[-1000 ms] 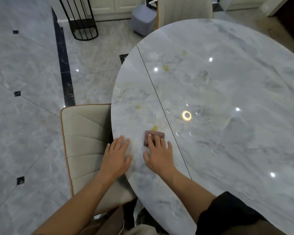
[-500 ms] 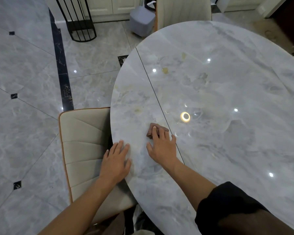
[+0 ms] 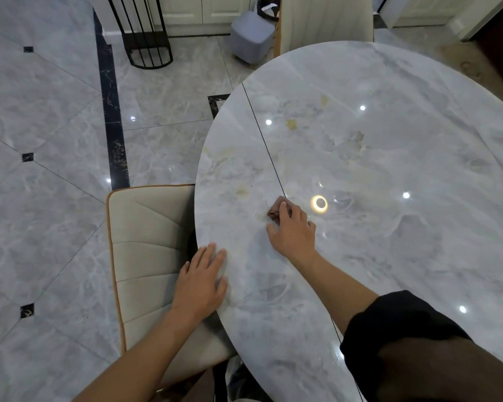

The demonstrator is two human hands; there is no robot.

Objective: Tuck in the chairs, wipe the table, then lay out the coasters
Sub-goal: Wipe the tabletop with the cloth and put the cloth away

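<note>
Leftmost, the grey marble floor [image 3: 41, 140] carries a black wire rack [image 3: 143, 39] near the top. Next comes a cream chair [image 3: 145, 242] with orange piping, drawn up against the table's left edge, with part of it hidden under the top. The left hand [image 3: 201, 282] lies flat on that same edge, fingers straight and close together and holding nothing, its heel hanging out over the chair. Beyond the far left edge a grey bin [image 3: 251, 36] stands on the floor.

The table [image 3: 389, 169] is a glossy grey marble oval. A thin dark seam [image 3: 262, 132] runs across it from the far left edge toward the near edge. A small brown cloth [image 3: 276, 208] lies on the top at this seam, not far in from the left edge and well apart from the left hand. The right hand [image 3: 294, 230] presses down on the cloth with straight fingers, and its thumb is spread out to the left on bare marble. Only the cloth's far corner shows past the fingertips.

A second chair [image 3: 325, 18] stands at the table's far edge, just beside the bin. Just right of the right hand a ring-shaped light reflection [image 3: 319, 203] glows on the top. Yellowish marks [image 3: 291, 123] lie farther toward the far edge. At the near right a black sleeve [image 3: 404, 329] covers the right upper arm.
</note>
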